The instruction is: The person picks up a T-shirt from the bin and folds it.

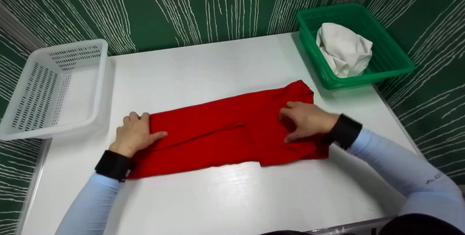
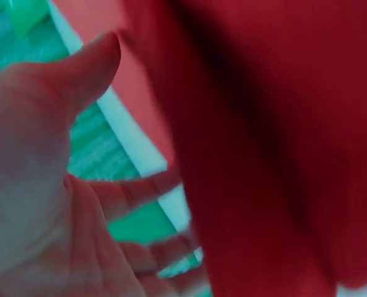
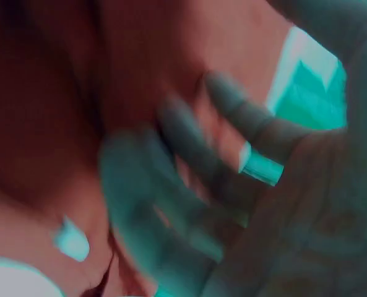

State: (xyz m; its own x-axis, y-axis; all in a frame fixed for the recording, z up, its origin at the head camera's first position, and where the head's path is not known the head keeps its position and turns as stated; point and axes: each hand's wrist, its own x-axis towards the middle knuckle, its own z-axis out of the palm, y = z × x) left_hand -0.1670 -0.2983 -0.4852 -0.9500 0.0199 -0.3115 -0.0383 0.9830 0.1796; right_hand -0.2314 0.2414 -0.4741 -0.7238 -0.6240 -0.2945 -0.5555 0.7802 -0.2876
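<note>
A red cloth (image 1: 225, 129), folded into a long band, lies across the white table (image 1: 203, 68). My left hand (image 1: 136, 133) rests at its left end, thumb lying on the fabric and fingers along the edge. The left wrist view shows that hand (image 2: 47, 185) with fingers fairly straight beside the red cloth (image 2: 263, 124). My right hand (image 1: 305, 118) sits on the cloth's right part with fingers bent, bunching a fold. In the blurred right wrist view, its curled fingers (image 3: 189, 179) reach into the red cloth (image 3: 47, 93).
An empty white perforated basket (image 1: 54, 86) stands at the table's left edge. A green basket (image 1: 363, 78) at the back right holds a crumpled white cloth (image 1: 345, 49). Green patterned walls close in the back and sides.
</note>
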